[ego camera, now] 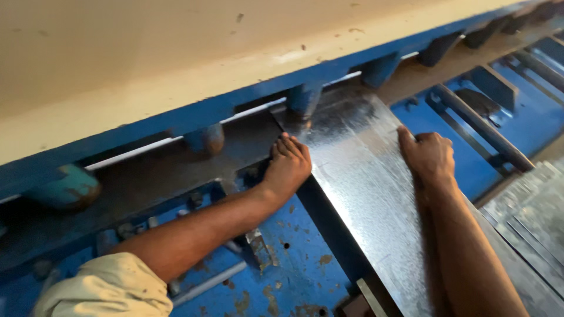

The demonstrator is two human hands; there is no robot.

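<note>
**Feeding sheet metal into the shear: keep both edges pinned**

Nearest the camera is the light sleeve (106, 290) on the left arm, which reaches across the blue worktop (299, 258) of a big shearing machine. The metal sheet (364, 194) is a long shiny galvanised strip lying flat on that worktop, with its far end pushed in under the blue hold-down feet (304, 100) and the cream-coloured guard (176, 53) above them.

The left hand (288, 167) sits on the sheet's left edge, fingers (289, 147) together and pressed flat, not gripping anything. The right hand (432, 158) is on the right edge, fingers curled over it and resting on top, so more a push-down than a clamp.

If you ask me, the way to do this bit well is even pressure on both edges so the strip stays square to the blade line and doesn't creep sideways. The left fingertips look close to the hold-downs, so I'd keep them back from there. A stack of cut strips (534, 205) lies off to the right, well apart from the hands.
</note>
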